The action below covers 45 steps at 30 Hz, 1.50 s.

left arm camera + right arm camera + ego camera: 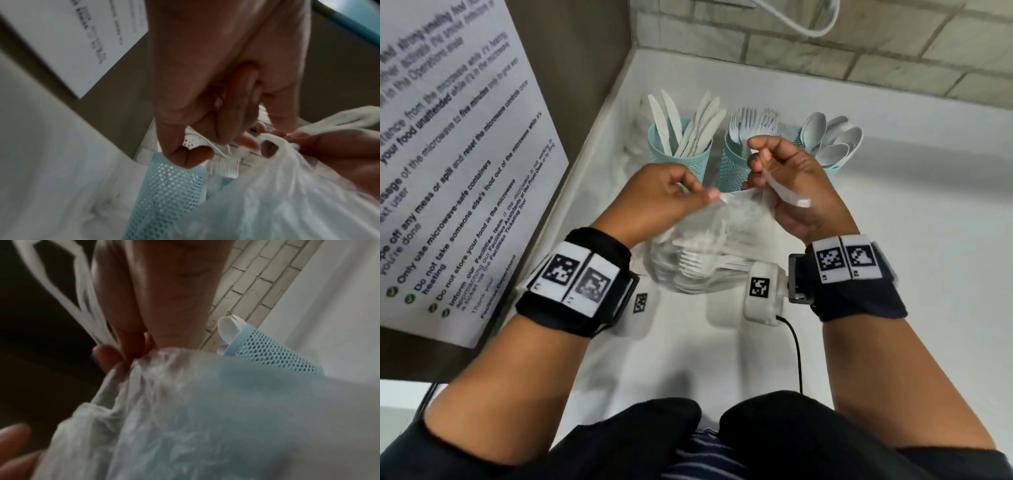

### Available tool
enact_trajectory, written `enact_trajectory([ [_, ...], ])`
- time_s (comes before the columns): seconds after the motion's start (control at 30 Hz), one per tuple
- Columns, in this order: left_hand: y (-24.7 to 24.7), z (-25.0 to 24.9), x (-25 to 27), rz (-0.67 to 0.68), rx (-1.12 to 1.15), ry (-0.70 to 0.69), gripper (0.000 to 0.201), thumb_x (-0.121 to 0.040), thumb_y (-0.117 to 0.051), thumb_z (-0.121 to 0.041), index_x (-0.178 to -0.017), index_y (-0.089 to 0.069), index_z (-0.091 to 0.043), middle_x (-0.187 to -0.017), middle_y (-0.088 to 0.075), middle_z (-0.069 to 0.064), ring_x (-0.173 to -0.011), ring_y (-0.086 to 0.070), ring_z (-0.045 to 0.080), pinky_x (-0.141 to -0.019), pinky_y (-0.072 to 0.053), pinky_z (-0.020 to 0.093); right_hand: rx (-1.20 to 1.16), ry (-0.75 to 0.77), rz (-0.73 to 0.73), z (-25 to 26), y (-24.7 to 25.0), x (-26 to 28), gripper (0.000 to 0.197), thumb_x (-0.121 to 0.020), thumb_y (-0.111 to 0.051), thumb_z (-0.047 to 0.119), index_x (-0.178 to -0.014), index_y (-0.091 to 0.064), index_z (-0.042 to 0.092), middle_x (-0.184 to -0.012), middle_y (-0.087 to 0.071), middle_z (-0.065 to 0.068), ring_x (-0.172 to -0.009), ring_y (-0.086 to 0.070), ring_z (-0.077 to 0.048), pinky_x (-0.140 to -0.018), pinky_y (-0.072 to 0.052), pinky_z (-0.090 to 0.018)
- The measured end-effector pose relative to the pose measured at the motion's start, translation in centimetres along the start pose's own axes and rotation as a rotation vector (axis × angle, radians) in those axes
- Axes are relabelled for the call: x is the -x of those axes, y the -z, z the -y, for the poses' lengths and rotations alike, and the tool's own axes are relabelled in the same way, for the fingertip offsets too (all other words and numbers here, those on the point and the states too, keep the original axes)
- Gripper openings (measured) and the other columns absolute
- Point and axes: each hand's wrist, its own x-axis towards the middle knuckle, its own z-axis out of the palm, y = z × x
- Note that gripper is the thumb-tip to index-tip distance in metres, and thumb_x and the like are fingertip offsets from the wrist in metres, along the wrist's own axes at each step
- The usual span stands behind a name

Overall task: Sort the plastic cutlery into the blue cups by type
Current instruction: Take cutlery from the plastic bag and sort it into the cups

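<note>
- At the centre of the head view, the left hand (pixel 661 195) and the right hand (pixel 787 178) meet above a thin clear plastic bag (pixel 698 260) of white cutlery, both with fingers curled.
- Left thumb and forefinger pinch the bag's top edge; the other fingers tuck into the palm.
- Right fingers pinch the opposite edge, and a twisted white handle strip (pixel 787 193) of the bag trails over that palm.
- Just behind the hands, mid-frame, stand three light blue perforated cups in a row: the left cup (pixel 681 161) holds white plastic knives (pixel 688 123), the middle cup (pixel 729 168) white forks (pixel 753 120), the right cup (pixel 832 171) white spoons (pixel 832 137).
- The bag sits on a white countertop (pixel 928 274), close in front of the cups; open surface lies to the right of frame.
- A brown side panel with a printed white notice (pixel 448 154) closes off the left; a pale brick wall (pixel 859 44) runs along the top.
</note>
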Motion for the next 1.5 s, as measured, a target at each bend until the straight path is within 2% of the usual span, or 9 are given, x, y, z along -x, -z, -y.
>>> enact_trajectory([
  [0.13,-0.8,-0.1,0.1,0.087,-0.255,-0.027,0.028,-0.073,-0.07,-0.049,-0.086,-0.071,-0.024,-0.074,-0.068,0.001,-0.065,-0.058,0.015,-0.072,-0.048,0.031,0.137,-0.016,0.025,0.4,-0.7,0.1,0.02,-0.098,-0.039,0.012,-0.096,-0.059,0.011,-0.055,-0.045,0.008,-0.051,-0.038,-0.005,-0.059,-0.035,-0.02],
  [0.23,-1.4,-0.3,0.0,-0.022,-0.252,-0.102,0.027,-0.079,-0.069,-0.041,-0.072,-0.071,-0.015,-0.051,-0.053,-0.007,-0.052,-0.045,0.01,-0.062,-0.039,0.027,0.246,0.003,0.059,0.9,-1.8,0.5,0.017,-0.096,-0.043,0.012,-0.093,-0.06,0.01,-0.051,-0.043,0.012,-0.049,-0.036,-0.003,-0.057,-0.036,-0.018],
  [0.5,-1.8,-1.4,-0.5,-0.113,0.014,-0.079,0.046,-0.089,-0.058,-0.034,-0.064,-0.056,0.005,-0.053,-0.046,0.0,-0.047,-0.042,0.004,-0.048,-0.032,0.012,0.288,0.013,0.069,1.0,-2.0,0.4,0.007,-0.09,-0.054,0.004,-0.088,-0.058,0.009,-0.059,-0.057,0.007,-0.05,-0.049,0.001,-0.054,-0.043,-0.013],
  [0.67,-1.7,-0.9,-0.5,-0.182,0.257,0.031,0.02,-0.093,-0.054,-0.017,-0.08,-0.064,-0.006,-0.066,-0.062,0.001,-0.046,-0.056,-0.002,-0.05,-0.043,0.008,0.747,-0.017,0.0,0.8,-0.3,0.2,0.007,-0.079,-0.072,0.015,-0.081,-0.068,0.019,-0.045,-0.037,0.01,-0.047,-0.032,-0.006,-0.053,-0.032,-0.02],
  [0.93,-0.6,-1.5,-0.1,-0.131,0.542,0.134,0.019,-0.081,-0.065,0.002,-0.09,-0.06,-0.014,-0.079,-0.067,0.007,-0.066,-0.064,0.009,-0.064,-0.051,0.016,0.918,-0.133,0.058,0.4,-0.5,0.9,0.012,-0.075,-0.075,0.021,-0.077,-0.073,0.009,-0.063,-0.061,0.003,-0.062,-0.049,-0.002,-0.066,-0.041,-0.017],
  [1.13,-0.4,-0.8,0.2,-0.05,0.658,0.235,0.04,-0.08,-0.048,0.02,-0.064,-0.042,-0.016,-0.057,-0.062,-0.006,-0.062,-0.058,0.01,-0.061,-0.05,0.021,0.943,-0.311,0.002,1.1,0.7,0.7,0.023,-0.073,-0.077,0.02,-0.063,-0.057,0.015,-0.064,-0.06,0.001,-0.059,-0.057,-0.006,-0.066,-0.053,-0.028],
  [1.23,-0.4,-0.8,0.3,0.014,0.711,0.24,0.044,-0.078,-0.038,0.024,-0.059,-0.034,-0.015,-0.051,-0.051,-0.007,-0.056,-0.053,0.009,-0.069,-0.054,0.028,0.741,-0.345,-0.073,1.3,0.7,0.9,0.024,-0.078,-0.072,0.019,-0.065,-0.053,0.014,-0.062,-0.06,-0.001,-0.051,-0.057,-0.008,-0.052,-0.053,-0.021],
  [1.37,0.4,-0.9,0.6,0.126,0.886,0.27,0.024,-0.077,-0.055,-0.001,-0.058,-0.05,-0.015,-0.062,-0.05,0.001,-0.061,-0.053,0.013,-0.078,-0.055,0.037,0.507,-0.35,-0.117,1.3,0.6,0.8,0.029,-0.083,-0.065,0.026,-0.063,-0.048,0.014,-0.054,-0.059,0.001,-0.056,-0.05,-0.02,-0.048,-0.05,-0.02],
  [1.5,0.3,-1.2,0.3,-0.019,0.95,0.346,0.016,-0.082,-0.063,-0.029,-0.08,-0.054,-0.016,-0.055,-0.046,-0.004,-0.058,-0.054,0.01,-0.083,-0.054,0.042,0.558,-0.407,-0.007,1.1,0.2,0.8,0.027,-0.078,-0.069,0.006,-0.064,-0.047,0.014,-0.051,-0.061,0.004,-0.049,-0.058,-0.008,-0.052,-0.055,-0.024],
])
